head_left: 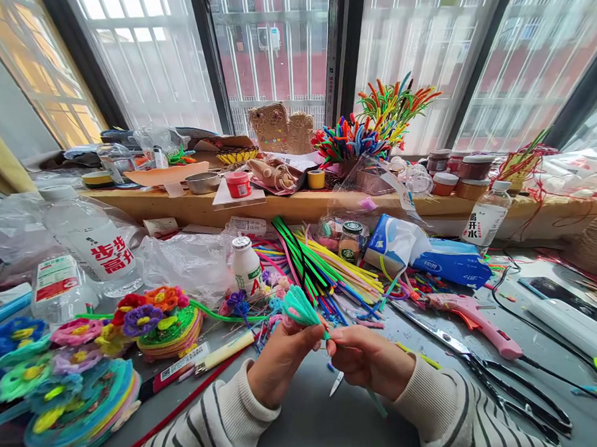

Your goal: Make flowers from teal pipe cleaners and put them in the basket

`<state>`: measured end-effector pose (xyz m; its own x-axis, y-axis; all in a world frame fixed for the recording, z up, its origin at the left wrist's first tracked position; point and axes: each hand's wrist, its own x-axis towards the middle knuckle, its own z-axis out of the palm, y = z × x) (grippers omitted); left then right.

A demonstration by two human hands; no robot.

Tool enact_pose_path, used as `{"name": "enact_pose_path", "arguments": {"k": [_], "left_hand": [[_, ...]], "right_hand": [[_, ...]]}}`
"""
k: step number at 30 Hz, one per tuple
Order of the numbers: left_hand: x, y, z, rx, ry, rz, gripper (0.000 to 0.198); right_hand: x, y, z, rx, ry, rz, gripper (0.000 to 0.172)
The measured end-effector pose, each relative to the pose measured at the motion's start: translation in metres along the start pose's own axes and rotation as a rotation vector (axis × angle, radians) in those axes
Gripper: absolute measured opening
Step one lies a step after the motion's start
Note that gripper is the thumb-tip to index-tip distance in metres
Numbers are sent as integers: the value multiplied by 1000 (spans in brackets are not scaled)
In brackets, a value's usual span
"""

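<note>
A bundle of looped teal pipe cleaners (301, 306) is held up above the middle of the grey table. My left hand (288, 351) pinches the bundle near its base, with the loops fanning out over the thumb. Close against it, my right hand (368, 361) is closed on the narrow gathered end of the same pipe cleaners. A teal tail (377, 403) hangs below the right hand. The fingertips hide where the strands are gathered. Under the hands lies a small pointed metal blade (336, 384), mostly covered.
Large black-handled scissors (465, 351) and a pink glue gun (476, 317) with a cord lie at right. Pipe-cleaner flowers (79, 332) on round bases fill the left. Loose pipe cleaners (325, 269), a white bottle (246, 263) and a blue tissue pack (425, 253) stand behind.
</note>
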<state>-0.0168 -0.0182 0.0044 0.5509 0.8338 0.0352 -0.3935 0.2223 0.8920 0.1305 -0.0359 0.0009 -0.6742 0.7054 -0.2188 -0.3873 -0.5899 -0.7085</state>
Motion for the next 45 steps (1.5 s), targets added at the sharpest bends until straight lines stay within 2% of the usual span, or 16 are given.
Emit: {"name": "enact_pose_path", "arguments": {"k": [4,10,15,20,23,27,29,32,35,40,45], "left_hand": [[0,0,1,-23,56,4,9],[0,0,2,-20,59,-24,8],[0,0,3,-14,103,-25,7],[-2,0,4,7,134,-47,10],[-1,2,3,21,213,-53,11],[1,4,1,40,303,-76,15],[2,4,0,135,298,-49,18],[1,5,2,401,248,-29,22],[-1,5,6,579,185,-68,23],[-2,4,10,584,200,-124,28],[-1,0,7,552,116,-201,27]], "right_hand": [[0,1,0,-37,-3,-16,18],[1,3,-2,-59,9,-25,15],[1,1,-1,-154,67,-53,18],[4,2,-2,-333,117,-149,26],[6,5,-2,-418,143,-156,31],[9,6,-4,-379,200,-214,30],[10,5,-5,-398,278,-304,29],[8,0,-7,-495,388,-403,25],[5,-5,-7,-624,417,-418,27],[5,-6,-6,-726,497,-440,30],[5,-4,-4,-633,447,-427,24]]}}
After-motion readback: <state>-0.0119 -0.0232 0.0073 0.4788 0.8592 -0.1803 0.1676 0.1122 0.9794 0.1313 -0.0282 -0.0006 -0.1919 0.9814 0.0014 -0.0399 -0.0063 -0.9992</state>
